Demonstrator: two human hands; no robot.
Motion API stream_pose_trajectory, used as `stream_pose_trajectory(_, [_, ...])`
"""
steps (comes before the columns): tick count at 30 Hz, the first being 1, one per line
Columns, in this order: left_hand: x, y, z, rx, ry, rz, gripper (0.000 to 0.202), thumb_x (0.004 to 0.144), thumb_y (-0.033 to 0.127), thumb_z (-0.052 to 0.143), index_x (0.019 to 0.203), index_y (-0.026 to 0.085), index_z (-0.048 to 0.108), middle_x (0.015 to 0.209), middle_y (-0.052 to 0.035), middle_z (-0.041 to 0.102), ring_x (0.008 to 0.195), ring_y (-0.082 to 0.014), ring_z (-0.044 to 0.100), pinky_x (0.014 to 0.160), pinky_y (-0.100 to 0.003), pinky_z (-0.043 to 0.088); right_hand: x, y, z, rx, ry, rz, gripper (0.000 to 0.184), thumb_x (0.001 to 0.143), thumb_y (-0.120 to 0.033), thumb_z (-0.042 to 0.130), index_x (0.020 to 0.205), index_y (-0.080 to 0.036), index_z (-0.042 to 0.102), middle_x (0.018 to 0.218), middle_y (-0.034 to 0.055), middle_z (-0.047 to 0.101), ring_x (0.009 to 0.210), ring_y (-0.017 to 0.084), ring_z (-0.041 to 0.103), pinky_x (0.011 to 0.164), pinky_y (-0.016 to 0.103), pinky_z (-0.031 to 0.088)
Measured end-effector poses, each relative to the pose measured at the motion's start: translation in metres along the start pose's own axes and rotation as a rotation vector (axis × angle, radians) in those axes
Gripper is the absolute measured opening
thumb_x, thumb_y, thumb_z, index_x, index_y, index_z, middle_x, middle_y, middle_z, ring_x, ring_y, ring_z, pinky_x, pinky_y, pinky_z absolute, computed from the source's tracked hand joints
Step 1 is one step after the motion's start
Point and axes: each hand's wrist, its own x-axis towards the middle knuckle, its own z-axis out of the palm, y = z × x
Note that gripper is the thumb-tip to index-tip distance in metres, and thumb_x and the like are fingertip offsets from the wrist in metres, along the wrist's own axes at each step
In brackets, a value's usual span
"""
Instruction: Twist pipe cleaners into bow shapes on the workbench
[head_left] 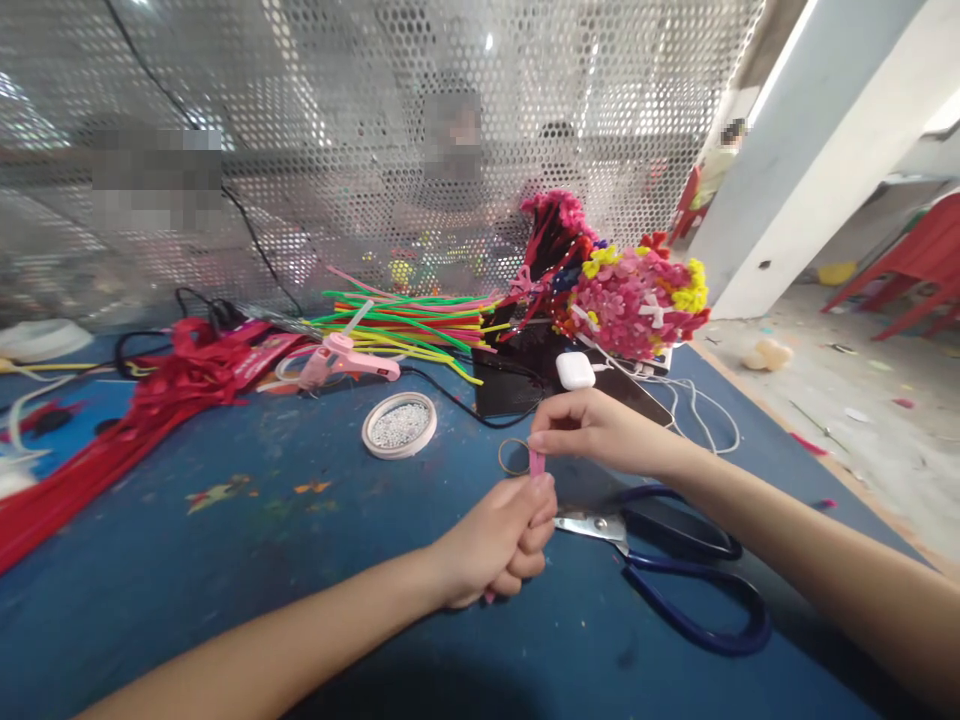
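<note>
My left hand [506,535] is closed in a fist around a pink pipe cleaner [537,461], whose lower end peeks out under the fist. Just above it, my right hand [574,425] pinches the upper end of the same pink piece between thumb and fingers. A thin tan ring, perhaps a rubber band [513,457], lies on the table behind the hands. Scissors with dark blue handles [697,570] lie under my right forearm, their blade tips partly hidden by my left hand. A round dish of small silvery beads [399,425] stands to the left.
Behind lie a pink glue gun [341,362], green, yellow and red pipe cleaners [420,325], red ribbons [150,400], a dark tablet [517,385], a white earbud case [575,371] and pipe-cleaner flowers [637,300]. A perforated metal panel [337,130] borders the blue table [285,570]. Several people show beyond.
</note>
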Motion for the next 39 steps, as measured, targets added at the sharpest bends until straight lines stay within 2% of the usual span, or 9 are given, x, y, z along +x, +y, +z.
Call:
stream_pose_trajectory(6, [-0.001, -0.004, 0.002, 0.014, -0.044, 0.044, 0.039, 0.079, 0.056, 0.042, 0.067, 0.021, 0.032, 0.045, 0.0117, 0.022, 0.032, -0.0025, 0.008, 0.024, -0.009, 0.01, 0.0, -0.007, 0.007, -0.006, 0.045, 0.012, 0.027, 0.077, -0.038, 0.058, 0.068, -0.013, 0.061, 0.061, 0.0001, 0.058, 0.054, 0.007, 0.047, 0.052, 0.02, 0.035])
stream_pose_trajectory(11, [-0.001, 0.0, -0.001, -0.049, -0.017, 0.206, 0.038, 0.081, 0.055, 0.04, 0.065, 0.021, 0.03, 0.044, 0.0118, 0.02, 0.032, -0.0022, 0.007, 0.025, -0.009, 0.01, 0.002, -0.003, 0.01, 0.225, 0.364, 0.065, 0.039, 0.081, -0.049, 0.046, 0.066, -0.014, 0.055, 0.053, -0.0034, 0.046, 0.044, 0.005, 0.038, 0.042, 0.02, 0.026])
stream_pose_trajectory(17, [0.002, -0.003, -0.007, 0.02, 0.052, 0.259, 0.037, 0.081, 0.054, 0.041, 0.067, 0.021, 0.032, 0.047, 0.011, 0.02, 0.033, -0.0025, 0.012, 0.025, -0.009, 0.014, 0.001, 0.005, 0.027, 0.296, 0.191, 0.085, 0.029, 0.072, -0.041, 0.062, 0.07, -0.013, 0.062, 0.055, -0.0041, 0.046, 0.049, 0.005, 0.037, 0.046, 0.02, 0.027])
stream_pose_trajectory(22, [0.004, 0.0, -0.012, 0.02, -0.065, 0.162, 0.037, 0.081, 0.051, 0.043, 0.065, 0.02, 0.034, 0.046, 0.0112, 0.015, 0.036, -0.003, 0.011, 0.027, -0.01, 0.017, 0.002, 0.008, 0.033, 0.309, 0.218, 0.086, 0.026, 0.068, -0.037, 0.066, 0.062, -0.012, 0.063, 0.061, -0.0018, 0.05, 0.054, 0.006, 0.039, 0.049, 0.022, 0.029])
stream_pose_trajectory(24, [0.005, 0.002, -0.012, -0.07, -0.058, 0.187, 0.035, 0.082, 0.048, 0.045, 0.065, 0.018, 0.037, 0.048, 0.0106, 0.018, 0.037, -0.0023, 0.013, 0.029, -0.009, 0.017, 0.003, 0.008, 0.031, 0.289, 0.302, 0.078, 0.027, 0.068, -0.038, 0.065, 0.061, -0.012, 0.062, 0.058, -0.0028, 0.047, 0.051, 0.006, 0.036, 0.047, 0.023, 0.025])
stream_pose_trajectory(27, [0.006, 0.002, -0.01, -0.19, -0.035, 0.272, 0.032, 0.083, 0.041, 0.047, 0.065, 0.015, 0.042, 0.051, 0.0069, 0.031, 0.041, -0.0031, 0.03, 0.035, -0.01, 0.026, 0.006, 0.008, 0.026, 0.279, 0.503, 0.041, 0.029, 0.068, -0.04, 0.064, 0.06, -0.013, 0.059, 0.051, -0.0052, 0.04, 0.047, 0.005, 0.029, 0.045, 0.024, 0.019])
stream_pose_trajectory(31, [0.009, -0.005, -0.009, -0.148, -0.097, 0.264, 0.035, 0.082, 0.042, 0.047, 0.062, 0.013, 0.046, 0.053, 0.0004, 0.046, 0.049, -0.0087, 0.048, 0.04, -0.017, 0.038, 0.007, 0.01, 0.015, 0.283, 0.693, 0.013, 0.029, 0.069, -0.042, 0.062, 0.062, -0.014, 0.056, 0.049, -0.0058, 0.036, 0.046, 0.005, 0.026, 0.045, 0.025, 0.017])
stream_pose_trajectory(36, [0.011, -0.009, -0.01, -0.062, -0.07, 0.203, 0.036, 0.081, 0.045, 0.047, 0.062, 0.014, 0.045, 0.051, 0.0022, 0.045, 0.046, -0.0089, 0.048, 0.04, -0.019, 0.041, 0.008, 0.011, 0.01, 0.26, 0.691, -0.017, 0.03, 0.07, -0.043, 0.06, 0.062, -0.015, 0.054, 0.053, -0.0048, 0.037, 0.048, 0.006, 0.029, 0.045, 0.024, 0.02])
stream_pose_trajectory(39, [0.005, 0.0, -0.01, 0.157, 0.038, 0.203, 0.027, 0.08, 0.04, 0.05, 0.075, 0.013, 0.049, 0.065, -0.0031, 0.056, 0.062, -0.0123, 0.057, 0.054, -0.023, 0.047, 0.006, 0.009, 0.012, 0.231, 0.612, -0.038, 0.031, 0.074, -0.043, 0.056, 0.061, -0.016, 0.051, 0.054, -0.0046, 0.038, 0.049, 0.006, 0.031, 0.046, 0.023, 0.023])
